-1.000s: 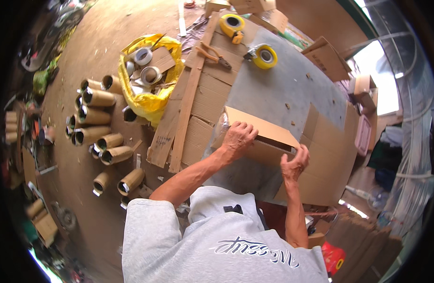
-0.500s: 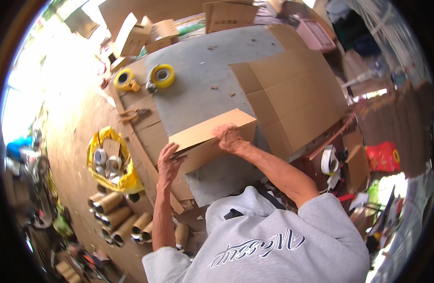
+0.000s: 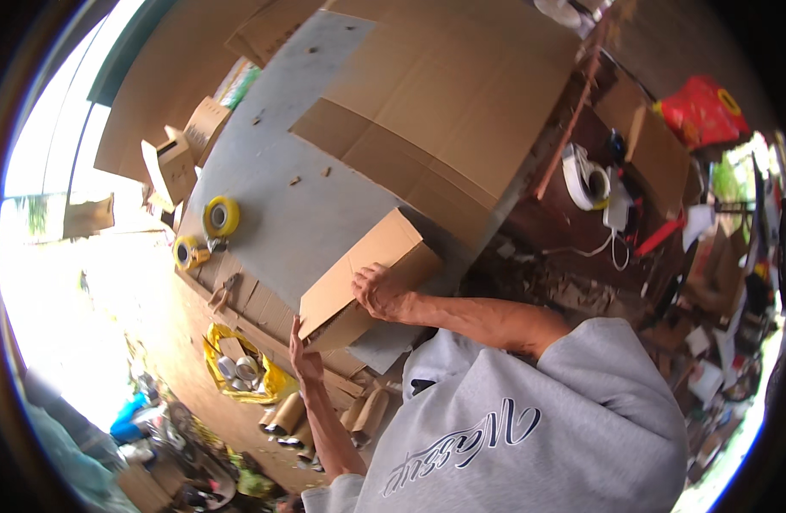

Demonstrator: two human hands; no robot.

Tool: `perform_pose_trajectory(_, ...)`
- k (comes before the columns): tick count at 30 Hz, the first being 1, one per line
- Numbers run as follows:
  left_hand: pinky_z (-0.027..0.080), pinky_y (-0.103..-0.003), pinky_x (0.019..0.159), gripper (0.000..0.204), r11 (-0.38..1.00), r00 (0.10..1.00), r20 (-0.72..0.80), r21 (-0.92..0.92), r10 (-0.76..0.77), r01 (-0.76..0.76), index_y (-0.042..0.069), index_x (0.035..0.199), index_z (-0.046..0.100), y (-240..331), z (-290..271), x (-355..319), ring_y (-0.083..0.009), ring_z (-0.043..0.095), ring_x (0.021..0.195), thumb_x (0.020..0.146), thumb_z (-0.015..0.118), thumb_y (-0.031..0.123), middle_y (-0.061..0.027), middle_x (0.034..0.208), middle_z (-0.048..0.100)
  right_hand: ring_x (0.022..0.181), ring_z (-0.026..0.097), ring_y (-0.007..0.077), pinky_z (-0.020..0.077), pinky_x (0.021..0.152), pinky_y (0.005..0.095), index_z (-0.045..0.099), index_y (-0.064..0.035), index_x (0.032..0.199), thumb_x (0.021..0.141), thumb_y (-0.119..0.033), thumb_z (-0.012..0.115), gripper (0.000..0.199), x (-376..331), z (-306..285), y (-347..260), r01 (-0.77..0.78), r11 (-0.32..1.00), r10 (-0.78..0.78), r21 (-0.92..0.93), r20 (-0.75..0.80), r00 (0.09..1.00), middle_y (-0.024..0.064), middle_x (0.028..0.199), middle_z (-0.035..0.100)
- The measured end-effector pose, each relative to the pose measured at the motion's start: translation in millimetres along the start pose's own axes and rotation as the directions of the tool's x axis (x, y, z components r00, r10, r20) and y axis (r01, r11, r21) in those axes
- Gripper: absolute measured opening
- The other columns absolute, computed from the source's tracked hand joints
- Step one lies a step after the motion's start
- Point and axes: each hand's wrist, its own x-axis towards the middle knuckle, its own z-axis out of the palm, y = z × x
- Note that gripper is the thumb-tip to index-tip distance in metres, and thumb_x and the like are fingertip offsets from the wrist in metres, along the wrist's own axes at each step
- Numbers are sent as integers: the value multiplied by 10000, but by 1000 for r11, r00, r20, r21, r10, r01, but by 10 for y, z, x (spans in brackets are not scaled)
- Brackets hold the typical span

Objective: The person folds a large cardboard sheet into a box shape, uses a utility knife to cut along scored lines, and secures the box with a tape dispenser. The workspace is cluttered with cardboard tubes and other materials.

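Note:
A long, narrow cardboard box (image 3: 359, 272) lies at the near edge of the grey table top (image 3: 264, 171). The fingers of my right hand (image 3: 381, 292) curl over its near top edge, where a gap shows under the top flap. Against the box's left end stands my left hand (image 3: 306, 357), fingers stretched upward along the corner. Its palm side is partly hidden. Beyond the box lies a large flat cardboard sheet (image 3: 444, 94) with fold lines.
Two yellow tape rolls, one nearer (image 3: 186, 253) and one farther (image 3: 221, 217), sit at the table's left side near pliers (image 3: 224, 292). A yellow bag (image 3: 273, 385) of used rolls and several cardboard tubes (image 3: 286, 415) are on the floor. White tape (image 3: 584, 178) lies at right.
The view has swung, so the table appears turned and the right side shows more. My left hand's fingers have straightened at the box end; my right hand stays on the near edge.

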Motion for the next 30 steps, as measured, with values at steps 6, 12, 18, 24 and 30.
perform_pose_trajectory(6, 396, -573, 1110, 822, 868, 877, -60, -191, -477, 459, -1, 1513, 386, 75, -95, 109, -373, 486, 1352, 945, 609, 550, -194, 1479, 500, 829, 615, 246, 474, 756, 371, 659, -86, 755, 775, -245, 569, 184, -148, 235, 30, -88, 977, 81, 196, 45, 996, 101, 847, 651)
perform_pose_trajectory(12, 541, -548, 894, 785, 743, 715, -248, -33, -654, 668, 47, 1379, 539, 93, -106, 385, -377, 604, 1162, 858, 644, 625, -192, 1311, 618, 816, 618, 227, 481, 733, 356, 643, -174, 642, 697, -329, 629, 165, -124, 473, 76, -22, 967, 33, 255, -39, 999, 48, 769, 639)
perform_pose_trajectory(18, 556, -515, 804, 593, 726, 670, -295, -155, -681, 670, 79, 1238, 623, 11, -43, 349, -344, 648, 1008, 853, 643, 530, -155, 1141, 684, 797, 620, 231, 487, 732, 363, 623, -201, 584, 670, -312, 635, 140, -142, 504, 126, -17, 919, 34, 393, -37, 999, 38, 760, 646)
perform_pose_trajectory(24, 574, -512, 774, 548, 690, 648, -249, -164, -720, 704, 84, 1223, 638, -7, 11, 342, -342, 663, 1007, 879, 629, 511, -167, 1169, 689, 782, 617, 235, 482, 724, 372, 631, -204, 586, 666, -301, 633, 126, -154, 526, 116, 17, 951, -2, 307, -50, 999, 40, 751, 657)
perform_pose_trajectory(30, 615, -462, 698, 514, 669, 623, -267, -141, -735, 730, 68, 1236, 642, -8, -47, 434, -316, 715, 890, 941, 575, 484, -134, 1072, 729, 772, 608, 242, 468, 711, 377, 647, -122, 619, 697, -290, 615, 188, -150, 497, 74, -28, 914, 48, 404, -39, 998, 85, 758, 665)
